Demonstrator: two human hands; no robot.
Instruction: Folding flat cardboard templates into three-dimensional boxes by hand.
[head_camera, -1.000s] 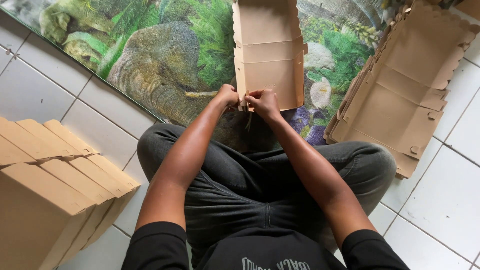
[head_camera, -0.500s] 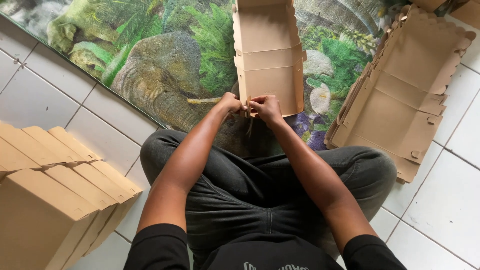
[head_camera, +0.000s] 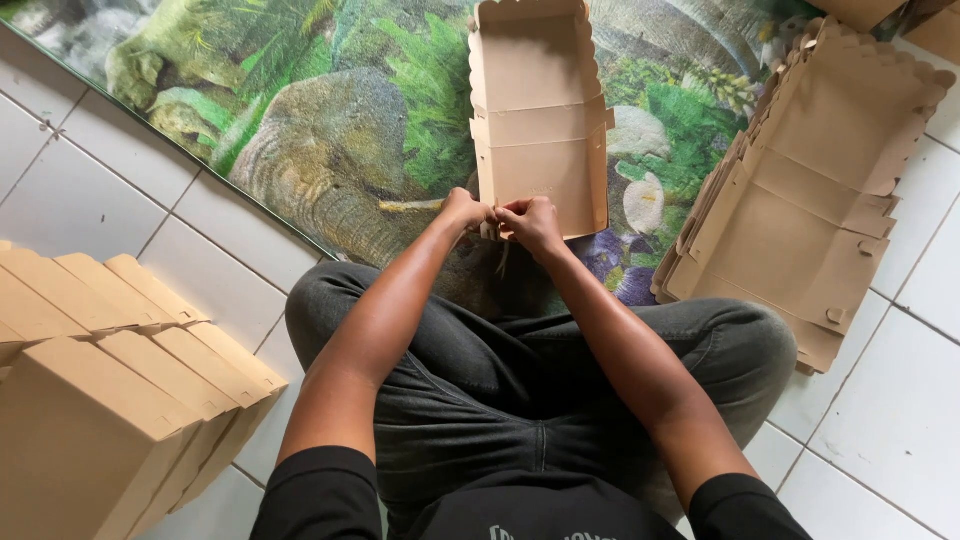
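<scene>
While it lies open and empty, cardboard box (head_camera: 540, 120), near edge pinched by left hand (head_camera: 466, 210) and right hand (head_camera: 532, 222).

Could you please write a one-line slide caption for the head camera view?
Seated person's left hand and right hand pinch a corner of an open cardboard box, flat blanks beside.

Likely home floor: white tiles (head_camera: 90, 200), jungle-print mat (head_camera: 330, 130), cardboard boxes (head_camera: 100, 400).

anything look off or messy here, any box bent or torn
Nothing stands out. The left hand and right hand pinch the near corner of the open brown cardboard box; it looks intact. The flat scalloped cardboard blanks and the folded brown boxes sit in orderly stacks.
</scene>
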